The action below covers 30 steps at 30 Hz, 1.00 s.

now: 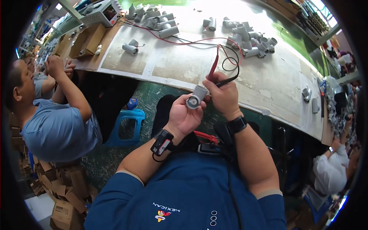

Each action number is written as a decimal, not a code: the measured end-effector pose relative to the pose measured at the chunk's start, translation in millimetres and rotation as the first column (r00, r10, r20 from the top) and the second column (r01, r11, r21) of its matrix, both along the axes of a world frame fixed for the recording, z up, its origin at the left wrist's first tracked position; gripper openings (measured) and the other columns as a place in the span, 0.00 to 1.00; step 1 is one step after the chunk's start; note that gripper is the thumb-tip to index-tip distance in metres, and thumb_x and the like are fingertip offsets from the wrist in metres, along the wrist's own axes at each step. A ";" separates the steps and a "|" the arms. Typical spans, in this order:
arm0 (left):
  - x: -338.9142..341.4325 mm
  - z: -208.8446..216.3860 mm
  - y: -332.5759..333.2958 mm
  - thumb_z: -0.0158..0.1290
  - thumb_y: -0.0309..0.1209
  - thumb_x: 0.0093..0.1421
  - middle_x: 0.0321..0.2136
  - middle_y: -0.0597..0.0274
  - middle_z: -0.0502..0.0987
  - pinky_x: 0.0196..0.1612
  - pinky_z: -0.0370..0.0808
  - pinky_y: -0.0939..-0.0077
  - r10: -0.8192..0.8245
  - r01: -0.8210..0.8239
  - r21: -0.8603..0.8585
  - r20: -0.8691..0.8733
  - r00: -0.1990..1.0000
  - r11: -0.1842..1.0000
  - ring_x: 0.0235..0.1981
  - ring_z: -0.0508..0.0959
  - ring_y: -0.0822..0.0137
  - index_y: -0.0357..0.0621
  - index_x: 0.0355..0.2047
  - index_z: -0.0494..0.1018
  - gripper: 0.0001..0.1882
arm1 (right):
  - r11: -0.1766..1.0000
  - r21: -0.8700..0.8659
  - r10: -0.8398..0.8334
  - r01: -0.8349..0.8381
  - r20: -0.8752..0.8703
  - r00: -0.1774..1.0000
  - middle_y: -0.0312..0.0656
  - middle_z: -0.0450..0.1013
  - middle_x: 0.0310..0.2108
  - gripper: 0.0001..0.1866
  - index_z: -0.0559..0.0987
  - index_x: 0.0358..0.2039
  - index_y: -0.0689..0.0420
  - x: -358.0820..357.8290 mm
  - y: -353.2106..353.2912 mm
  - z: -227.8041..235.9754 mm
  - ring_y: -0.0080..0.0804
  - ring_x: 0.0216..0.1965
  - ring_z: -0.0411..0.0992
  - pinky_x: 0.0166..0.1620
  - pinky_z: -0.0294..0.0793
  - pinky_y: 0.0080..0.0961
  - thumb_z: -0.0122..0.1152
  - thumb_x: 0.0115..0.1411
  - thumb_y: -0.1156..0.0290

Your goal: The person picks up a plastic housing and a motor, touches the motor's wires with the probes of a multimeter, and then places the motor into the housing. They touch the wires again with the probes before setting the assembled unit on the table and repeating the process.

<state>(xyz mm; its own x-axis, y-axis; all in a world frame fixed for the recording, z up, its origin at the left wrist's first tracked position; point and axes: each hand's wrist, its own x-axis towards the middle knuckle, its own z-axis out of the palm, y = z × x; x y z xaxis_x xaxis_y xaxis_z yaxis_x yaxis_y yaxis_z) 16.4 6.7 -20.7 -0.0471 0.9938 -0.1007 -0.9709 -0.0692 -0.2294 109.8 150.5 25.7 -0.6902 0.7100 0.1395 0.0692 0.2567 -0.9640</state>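
My left hand [183,118] is closed around a grey T-shaped tubular part [199,92], held just off the table's near edge. One round end of the part faces up toward me, with a metal disc inside it. My right hand [224,96] grips a red test probe [213,68] and a black test probe [227,81]. Its fingertips are close against the part. Where the probe tips are and whether they touch the part is hidden by the fingers. Red and black leads [184,43] run from the probes across the table to the back left.
Similar grey parts lie piled at the back left [155,19] and back right [249,38] of the table [172,69]. A boxy instrument [103,13] and an open cardboard box [87,41] stand left. A co-worker [63,119] sits left, by a blue stool [128,128].
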 end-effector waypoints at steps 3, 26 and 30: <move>-2.0 2.8 -1.1 0.43 0.33 0.68 0.46 0.37 0.79 0.44 0.87 0.65 -0.003 0.003 -0.017 0.002 1.000 1.000 0.40 0.85 0.50 0.24 0.53 0.70 0.22 | 1.000 -0.014 0.009 -0.009 0.003 1.000 0.37 0.80 0.29 0.09 0.82 0.37 0.61 -1.7 0.1 2.1 0.23 0.31 0.75 0.35 0.74 0.23 0.69 0.61 0.69; -219.0 102.1 86.1 0.55 0.32 0.63 0.47 0.49 0.78 0.48 0.79 0.55 -0.548 -0.475 0.325 0.188 -0.815 0.818 0.44 0.81 0.48 0.40 0.57 0.69 0.22 | 0.991 -0.110 -0.085 0.074 -0.098 0.991 0.32 0.78 0.29 0.08 0.80 0.40 0.61 39.8 60.1 -0.8 0.15 0.26 0.69 0.29 0.67 0.16 0.67 0.63 0.72; -189.3 110.5 177.0 0.53 0.27 0.62 0.59 0.47 0.73 0.61 0.73 0.58 -0.247 -0.254 0.227 -0.057 -0.967 0.940 0.58 0.75 0.47 0.43 0.57 0.73 0.21 | 0.986 -0.144 -0.088 0.080 -0.046 0.995 0.31 0.76 0.28 0.08 0.81 0.39 0.61 42.3 59.2 4.7 0.15 0.27 0.69 0.30 0.68 0.16 0.68 0.62 0.72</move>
